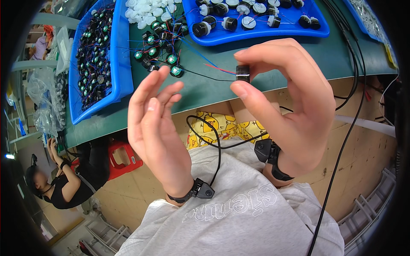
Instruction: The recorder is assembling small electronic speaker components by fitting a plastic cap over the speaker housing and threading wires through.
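Note:
My right hand (294,94) pinches a small black cylindrical component (243,73) between thumb and forefinger, above the near edge of the table. Thin red, blue and black wires (215,68) trail from it to the left. My left hand (159,128) is raised to the left of it, its fingers partly curled and apart, with nothing visible in them. The black wire's far end passes close to the left fingertips; I cannot tell whether they touch. Beyond the left hand lies a pile of wired black components with green faces (171,59) on the table.
A blue bin (121,64) of similar components stands at the left. White plastic discs (147,12) lie beside it. A blue tray (256,37) holds black parts with white caps. Black cables (352,55) cross the green table (200,96). Another person (68,181) sits at the far left.

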Available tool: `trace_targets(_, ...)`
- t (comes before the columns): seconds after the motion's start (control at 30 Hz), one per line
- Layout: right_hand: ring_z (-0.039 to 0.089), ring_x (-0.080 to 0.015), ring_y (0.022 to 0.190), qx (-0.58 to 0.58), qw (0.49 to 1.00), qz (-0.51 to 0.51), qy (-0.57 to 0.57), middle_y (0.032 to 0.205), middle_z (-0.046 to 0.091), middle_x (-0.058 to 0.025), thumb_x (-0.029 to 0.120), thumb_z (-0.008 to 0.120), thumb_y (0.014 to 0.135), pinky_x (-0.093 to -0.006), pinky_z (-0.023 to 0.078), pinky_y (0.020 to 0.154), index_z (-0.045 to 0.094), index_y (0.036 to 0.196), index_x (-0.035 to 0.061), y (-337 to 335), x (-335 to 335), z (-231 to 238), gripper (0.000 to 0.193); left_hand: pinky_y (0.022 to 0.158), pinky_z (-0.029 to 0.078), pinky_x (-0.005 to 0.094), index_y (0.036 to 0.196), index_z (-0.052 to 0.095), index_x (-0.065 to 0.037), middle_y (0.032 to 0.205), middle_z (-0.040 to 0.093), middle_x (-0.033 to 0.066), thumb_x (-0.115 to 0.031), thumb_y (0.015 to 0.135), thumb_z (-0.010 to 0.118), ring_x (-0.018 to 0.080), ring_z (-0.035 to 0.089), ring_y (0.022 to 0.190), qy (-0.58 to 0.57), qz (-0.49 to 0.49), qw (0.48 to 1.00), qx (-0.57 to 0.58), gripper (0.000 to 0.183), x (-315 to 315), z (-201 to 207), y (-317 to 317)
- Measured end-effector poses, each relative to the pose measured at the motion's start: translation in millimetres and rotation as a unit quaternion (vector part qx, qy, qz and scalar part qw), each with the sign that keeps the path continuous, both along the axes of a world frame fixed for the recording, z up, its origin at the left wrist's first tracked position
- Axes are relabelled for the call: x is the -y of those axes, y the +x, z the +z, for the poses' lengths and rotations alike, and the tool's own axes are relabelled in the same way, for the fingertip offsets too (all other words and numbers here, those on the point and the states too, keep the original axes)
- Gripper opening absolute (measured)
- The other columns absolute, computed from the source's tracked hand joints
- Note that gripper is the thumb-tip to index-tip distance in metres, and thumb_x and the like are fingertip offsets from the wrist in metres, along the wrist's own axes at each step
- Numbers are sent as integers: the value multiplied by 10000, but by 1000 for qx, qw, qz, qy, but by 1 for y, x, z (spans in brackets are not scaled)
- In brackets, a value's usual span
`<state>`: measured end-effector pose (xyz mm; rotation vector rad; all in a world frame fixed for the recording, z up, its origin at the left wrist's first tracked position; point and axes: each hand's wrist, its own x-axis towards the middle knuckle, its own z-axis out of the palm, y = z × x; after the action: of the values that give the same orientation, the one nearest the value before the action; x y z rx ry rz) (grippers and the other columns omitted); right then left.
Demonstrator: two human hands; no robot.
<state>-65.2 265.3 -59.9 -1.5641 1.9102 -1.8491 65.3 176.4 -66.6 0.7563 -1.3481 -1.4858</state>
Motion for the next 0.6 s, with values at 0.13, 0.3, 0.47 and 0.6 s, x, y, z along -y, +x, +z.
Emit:
trace_targets(0.13,549,-188,728,-7,1000,8,-10,818,575,-119,-66,591,630,-252,429,644,581,865,-40,2,3,1,236,800,416,294,1124,420,74,1035,542,189,-86,830,395,216,552,906,21,-70,997,22,335,-3,0,-1)
trace_targets(0.3,567,-211,735,7,999,47,-18,800,595,-138,-58,555,648,-269,442,640,586,840,-45,3,4,1,195,806,424,291,1119,396,71,1011,558,188,-112,860,398,199,554,902,70,-170,983,20,318,-7,-3,-4)
trace_targets(0.47,575,-214,727,-2,998,62,-3,806,602,-147,-57,539,659,-276,452,639,588,835,-51,2,3,0,182,808,436,306,1124,395,64,1007,564,175,-154,886,405,186,567,891,166,-244,955,-22,323,-9,-1,-3)
trace_targets(0.6,584,-206,715,12,995,94,-13,805,607,-152,-66,529,660,-269,458,629,587,838,-61,4,8,-4,187,808,442,315,1116,401,51,970,579,151,-159,883,431,186,578,877,189,-232,953,-39,314,-10,-2,-2)
